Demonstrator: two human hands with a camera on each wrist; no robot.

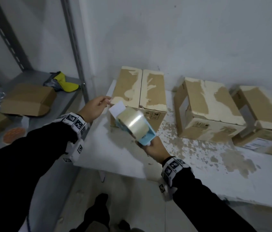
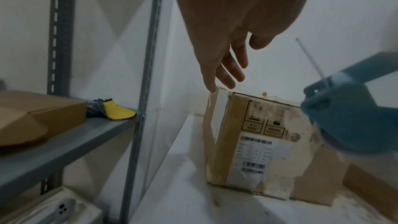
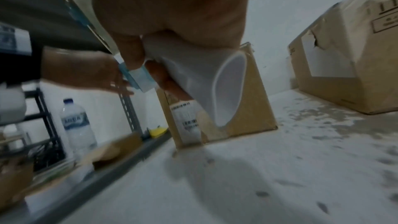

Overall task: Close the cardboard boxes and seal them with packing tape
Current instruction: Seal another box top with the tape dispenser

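Observation:
Three worn cardboard boxes stand on a white table (image 1: 118, 153). The left box (image 1: 138, 94) has its top flaps folded shut with a seam down the middle. The middle box (image 1: 207, 109) and the right box (image 1: 262, 121) sit tilted further right. My right hand (image 1: 152, 147) grips the handle (image 3: 193, 74) of a blue tape dispenser (image 1: 131, 123) that carries a clear tape roll, held in the air just before the left box. My left hand (image 1: 106, 100) reaches out with straight fingers (image 2: 228, 74). One fingertip touches the left box's (image 2: 254, 139) near top corner, beside the dispenser's white front flap (image 1: 117, 108).
A grey metal shelf (image 1: 68, 101) stands left of the table. It holds a flat brown carton (image 1: 28, 99) and a yellow item (image 1: 65, 81), with an upright post (image 1: 75, 47) between shelf and table. A water bottle (image 3: 78, 125) stands lower left. The white wall is close behind the boxes.

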